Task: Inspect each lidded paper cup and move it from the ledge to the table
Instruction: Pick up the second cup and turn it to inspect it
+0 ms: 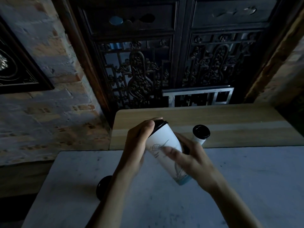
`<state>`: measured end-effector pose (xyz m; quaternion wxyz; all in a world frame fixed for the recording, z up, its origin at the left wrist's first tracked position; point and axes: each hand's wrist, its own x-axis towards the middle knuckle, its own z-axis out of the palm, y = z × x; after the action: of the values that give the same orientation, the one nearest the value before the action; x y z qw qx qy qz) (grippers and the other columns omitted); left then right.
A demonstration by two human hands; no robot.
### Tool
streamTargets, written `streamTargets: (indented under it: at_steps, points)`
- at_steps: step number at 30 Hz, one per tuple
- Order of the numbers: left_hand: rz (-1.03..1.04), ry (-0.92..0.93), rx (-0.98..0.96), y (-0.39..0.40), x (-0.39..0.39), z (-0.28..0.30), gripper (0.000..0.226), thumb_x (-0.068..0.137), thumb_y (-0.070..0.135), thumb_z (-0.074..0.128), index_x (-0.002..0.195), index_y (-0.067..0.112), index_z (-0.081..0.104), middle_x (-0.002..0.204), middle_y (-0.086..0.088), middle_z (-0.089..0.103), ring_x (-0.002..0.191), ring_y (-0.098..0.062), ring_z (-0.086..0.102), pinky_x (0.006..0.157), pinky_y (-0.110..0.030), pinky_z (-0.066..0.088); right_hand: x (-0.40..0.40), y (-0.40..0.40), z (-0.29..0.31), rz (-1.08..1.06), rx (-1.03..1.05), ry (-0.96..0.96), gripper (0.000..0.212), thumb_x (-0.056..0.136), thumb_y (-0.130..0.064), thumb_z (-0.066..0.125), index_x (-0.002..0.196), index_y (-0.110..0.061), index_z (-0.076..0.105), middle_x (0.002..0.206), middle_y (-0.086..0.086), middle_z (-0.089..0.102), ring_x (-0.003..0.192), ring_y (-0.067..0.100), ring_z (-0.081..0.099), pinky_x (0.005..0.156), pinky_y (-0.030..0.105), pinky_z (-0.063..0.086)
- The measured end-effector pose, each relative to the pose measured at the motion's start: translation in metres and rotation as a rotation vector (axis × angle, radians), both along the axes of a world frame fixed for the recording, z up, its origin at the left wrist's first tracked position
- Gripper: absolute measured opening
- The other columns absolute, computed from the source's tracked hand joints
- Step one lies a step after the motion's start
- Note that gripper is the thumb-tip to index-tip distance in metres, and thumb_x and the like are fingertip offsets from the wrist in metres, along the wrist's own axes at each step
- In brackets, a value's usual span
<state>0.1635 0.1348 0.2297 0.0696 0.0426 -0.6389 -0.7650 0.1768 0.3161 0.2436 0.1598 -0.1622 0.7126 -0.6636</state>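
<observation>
Centre of frame: a tall white paper cup with black lid and line drawing (166, 150) is held tilted above the pale grey counter (238, 186), lid toward the wooden ledge (230, 117). Left hand (138, 143) — grip curled round the lid end. Right hand (189, 160) — blurred, fingers wrapped round the lower body. A second black-lidded white paper cup (201, 134) stands on the ledge, right of centre.

bare table (246, 186) right of the hands, second cup (201, 134) standing on ledge (238, 119), dark lid (104, 186) left
</observation>
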Motion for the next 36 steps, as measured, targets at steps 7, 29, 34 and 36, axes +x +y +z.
streamTargets:
  at_steps: [7, 29, 34, 36]
  points:
    - [0.131, -0.043, -0.002, 0.012, 0.004, 0.001, 0.05, 0.079, 0.051, 0.063, 0.105, 0.013, 0.082, 0.108, -0.008, 0.082, 0.111, -0.03, 0.074, 0.102, -0.053, 0.053, 0.008, -0.007, -0.015, -0.166, 0.421, 0.344, 0.064, 0.085, -0.067, 0.06, 0.141, -0.037, 0.053, 0.111, -0.016, 0.071, 0.092, 0.006, 0.07, 0.072, 0.033, 0.058]
    - [-0.133, -0.38, 0.615, 0.026, 0.025, -0.018, 0.061, 0.102, 0.058, 0.049, 0.137, 0.01, 0.062, 0.135, -0.023, 0.069, 0.118, -0.038, 0.071, 0.09, -0.052, 0.061, -0.004, 0.023, 0.011, -0.268, -0.078, 0.182, 0.085, 0.061, -0.078, 0.081, 0.136, -0.046, 0.058, 0.138, -0.005, 0.068, 0.132, 0.017, 0.063, 0.105, 0.052, 0.057]
    - [-0.313, -0.495, 0.844, 0.042, 0.032, -0.019, 0.064, 0.095, 0.056, 0.057, 0.117, -0.001, 0.077, 0.118, -0.03, 0.073, 0.098, -0.043, 0.073, 0.086, -0.058, 0.061, -0.024, 0.025, 0.008, -0.168, -0.323, 0.101, 0.087, 0.059, -0.061, 0.095, 0.132, -0.025, 0.063, 0.127, 0.025, 0.068, 0.122, 0.051, 0.064, 0.104, 0.073, 0.048]
    - [-0.337, -0.502, 0.902, 0.047, 0.034, -0.021, 0.062, 0.093, 0.052, 0.061, 0.115, -0.004, 0.077, 0.113, -0.031, 0.073, 0.094, -0.044, 0.075, 0.088, -0.061, 0.061, -0.028, 0.024, 0.008, -0.105, -0.336, 0.053, 0.093, 0.062, -0.055, 0.096, 0.135, -0.011, 0.058, 0.125, 0.022, 0.07, 0.118, 0.048, 0.067, 0.099, 0.065, 0.053]
